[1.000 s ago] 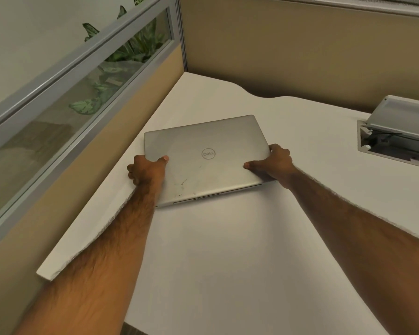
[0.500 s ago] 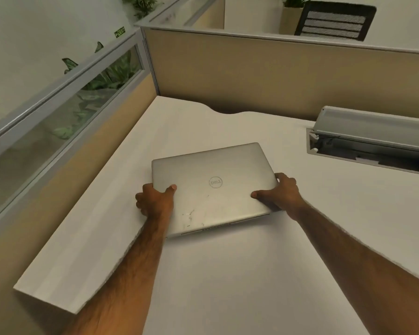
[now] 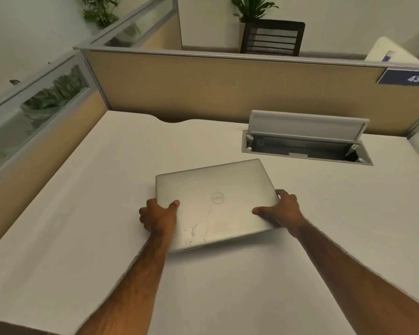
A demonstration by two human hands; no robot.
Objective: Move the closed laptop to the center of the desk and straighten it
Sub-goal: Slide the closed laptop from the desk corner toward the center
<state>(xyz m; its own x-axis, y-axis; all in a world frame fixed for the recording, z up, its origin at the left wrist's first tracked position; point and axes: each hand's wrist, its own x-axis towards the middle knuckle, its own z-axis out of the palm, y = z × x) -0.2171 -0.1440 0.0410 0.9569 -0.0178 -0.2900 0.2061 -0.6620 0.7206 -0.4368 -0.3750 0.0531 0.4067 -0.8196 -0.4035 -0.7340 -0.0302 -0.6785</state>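
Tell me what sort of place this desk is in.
Most likely an open-plan office cubicle. Tan partition panels wall in the white desk, a blue sign on the partition reads 435, and a cable box with its lid raised is set into the desktop.

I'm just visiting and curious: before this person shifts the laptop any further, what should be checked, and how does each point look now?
1. Laptop lid closed: ok.
2. Left hand gripping its left edge, thumb on top: ok.
3. Right hand gripping its right edge: ok.
4. Laptop square with the desk: not ok, it sits skewed.
5. Clear of the open cable hatch: ok, a gap shows.
6. Laptop lifted or resting flat: cannot tell.
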